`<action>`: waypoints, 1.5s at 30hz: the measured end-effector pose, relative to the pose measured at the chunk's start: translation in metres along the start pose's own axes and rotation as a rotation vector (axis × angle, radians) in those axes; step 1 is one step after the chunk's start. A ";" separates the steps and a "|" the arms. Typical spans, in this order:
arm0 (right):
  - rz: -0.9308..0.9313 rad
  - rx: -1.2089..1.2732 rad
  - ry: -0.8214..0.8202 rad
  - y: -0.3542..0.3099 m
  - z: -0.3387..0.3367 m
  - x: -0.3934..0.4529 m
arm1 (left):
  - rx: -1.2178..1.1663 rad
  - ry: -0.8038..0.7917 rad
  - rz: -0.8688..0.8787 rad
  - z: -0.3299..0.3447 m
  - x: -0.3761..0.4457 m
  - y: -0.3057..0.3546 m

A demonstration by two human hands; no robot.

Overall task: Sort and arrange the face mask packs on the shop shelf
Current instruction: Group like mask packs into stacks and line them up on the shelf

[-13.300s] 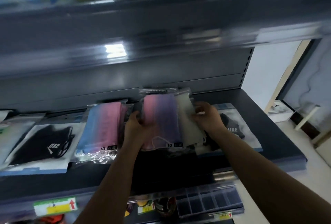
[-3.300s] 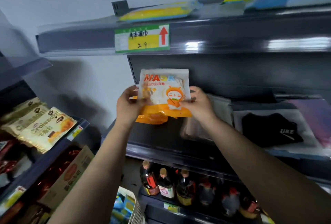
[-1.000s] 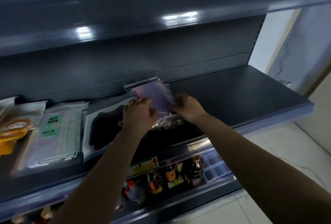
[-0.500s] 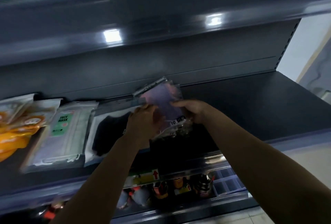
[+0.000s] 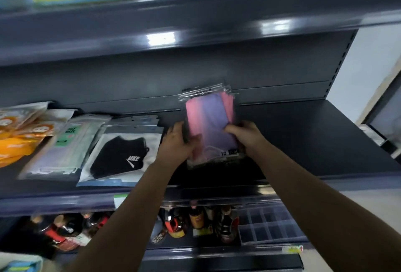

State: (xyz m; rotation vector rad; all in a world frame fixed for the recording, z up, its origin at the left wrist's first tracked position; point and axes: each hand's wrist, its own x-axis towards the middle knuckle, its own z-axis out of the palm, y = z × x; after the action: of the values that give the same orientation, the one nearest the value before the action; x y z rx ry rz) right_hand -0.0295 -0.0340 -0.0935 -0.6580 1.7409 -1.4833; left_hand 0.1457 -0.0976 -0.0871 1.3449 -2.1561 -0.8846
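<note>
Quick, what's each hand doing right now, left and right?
Left hand: grips the left edge of the pink and purple mask packs.
Right hand: grips the same packs on their right side, thumb across the front.

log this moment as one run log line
step: placing pink-purple pack | left hand: holds pack | right hand: holds pack | where: shelf, right of black pack

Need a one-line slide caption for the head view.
Both hands, left and right, hold pink-purple mask packs over the shelf.
</note>
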 end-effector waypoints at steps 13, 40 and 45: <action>-0.350 -0.010 -0.185 0.000 -0.097 -0.030 | -0.785 0.051 0.006 0.065 -0.033 0.069; -0.758 -0.029 -0.085 -0.047 -0.119 -0.046 | -0.758 0.237 0.442 0.058 -0.028 0.142; -0.677 -0.091 -0.134 -0.034 -0.126 -0.043 | -0.740 0.133 0.338 0.063 -0.031 0.123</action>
State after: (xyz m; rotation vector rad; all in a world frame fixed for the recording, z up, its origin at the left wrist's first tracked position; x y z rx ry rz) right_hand -0.1078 0.0670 -0.0443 -1.4638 1.5581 -1.7427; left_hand 0.0411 -0.0126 -0.0442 0.6293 -1.6228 -1.2333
